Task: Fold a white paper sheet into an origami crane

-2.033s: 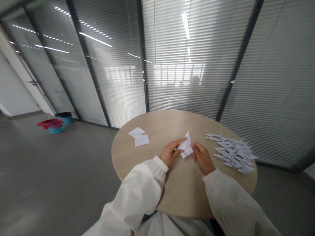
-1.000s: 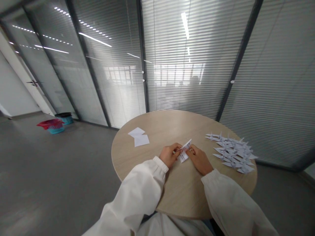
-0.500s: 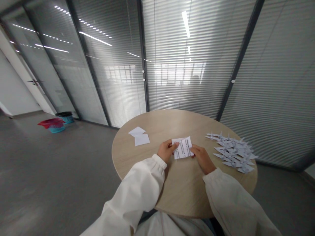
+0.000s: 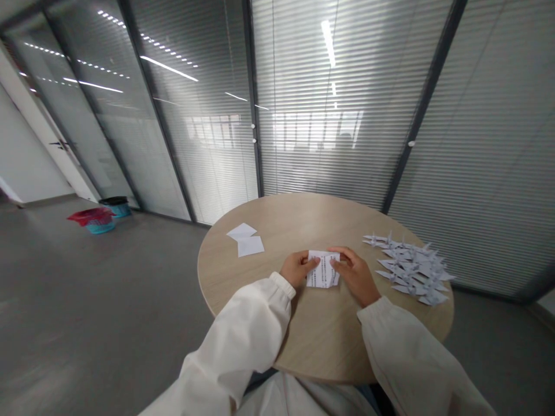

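A small sheet of printed paper (image 4: 323,274) with rows of dark text is held over the near middle of the table. My left hand (image 4: 299,267) grips its left side, thumb on top. At its right side, my right hand (image 4: 354,274) pinches the paper with the thumb on the printed face and the index finger along the top edge. The fingers beneath the sheet are hidden. Whether the sheet lies on the tabletop or just above it, I cannot tell.
The round wooden table (image 4: 299,216) carries two blank white paper pieces (image 4: 250,245) at the left and a cluster of folded paper cranes (image 4: 414,266) at the right. Behind stands a glass partition with blinds (image 4: 321,162). Bins (image 4: 100,226) stand on the floor far left.
The paper has turned from tilted to nearly straight and come slightly nearer to me. My right hand has shifted its grip, its thumb now farther onto the printed face.
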### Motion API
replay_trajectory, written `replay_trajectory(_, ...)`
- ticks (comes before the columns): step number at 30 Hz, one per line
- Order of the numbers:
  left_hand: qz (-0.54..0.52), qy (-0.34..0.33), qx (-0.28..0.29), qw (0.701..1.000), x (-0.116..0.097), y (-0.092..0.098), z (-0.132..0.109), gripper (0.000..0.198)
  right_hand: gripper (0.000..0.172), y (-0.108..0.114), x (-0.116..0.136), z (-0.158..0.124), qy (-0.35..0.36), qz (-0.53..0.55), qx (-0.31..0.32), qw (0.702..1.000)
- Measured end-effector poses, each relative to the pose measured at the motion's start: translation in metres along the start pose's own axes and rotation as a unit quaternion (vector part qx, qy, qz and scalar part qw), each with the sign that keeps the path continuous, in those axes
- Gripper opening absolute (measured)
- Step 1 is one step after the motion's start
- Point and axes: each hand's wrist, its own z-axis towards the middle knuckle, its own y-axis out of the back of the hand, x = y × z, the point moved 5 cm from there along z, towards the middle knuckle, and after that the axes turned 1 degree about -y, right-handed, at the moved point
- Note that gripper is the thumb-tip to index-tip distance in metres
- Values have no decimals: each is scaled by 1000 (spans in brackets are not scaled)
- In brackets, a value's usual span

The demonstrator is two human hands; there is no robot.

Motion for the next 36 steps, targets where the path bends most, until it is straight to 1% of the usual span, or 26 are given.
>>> replay_trajectory(1,11,2,-4,1000,0,1,0,41,26,1,2,0,12,-17,-1,1000)
replay_trajectory(3,36,7,-15,999,1,3,1,39,21,2,6,-1,33,-49,-6,998)
replay_trajectory(6,62,10,-26,998,0,5,1,36,20,1,11,-2,57,-85,-2,995)
replay_trajectory(8,60,6,-27,998,-2,5,0,37,19,0,13,-3,65,-98,1,993)
replay_trajectory(12,1,7,-22,1000,-5,2,0,44,21,2,12,-3,63,-84,-17,994)
replay_trajectory(14,-48,32,-29,998,-4,2,0,51,21,6,10,-3,58,-74,-36,995)
replay_trajectory(16,-108,71,-33,991,-2,1,-1,57,22,9,7,-2,50,-69,-55,995)
replay_trajectory(18,-169,102,-28,980,0,-1,-2,56,22,12,3,-1,33,-62,-66,995)
replay_trajectory(20,-215,109,-20,970,1,-3,-3,49,23,13,0,0,11,-49,-69,996)
replay_trajectory(22,-239,109,-12,965,1,-3,-3,42,23,13,-3,0,-6,-34,-70,997)
replay_trajectory(24,-250,115,0,961,2,-4,-3,39,24,14,-3,0,-15,-23,-75,997)
replay_trajectory(29,-261,123,19,957,3,-5,-4,39,27,14,-3,-2,-19,-7,-81,997)
replay_trajectory(33,-241,105,25,965,-2,-6,-5,39,27,14,-3,-1,-14,-8,-79,997)
replay_trajectory(36,-221,101,31,970,-4,-6,-5,42,26,13,-2,-1,-10,-15,-72,997)
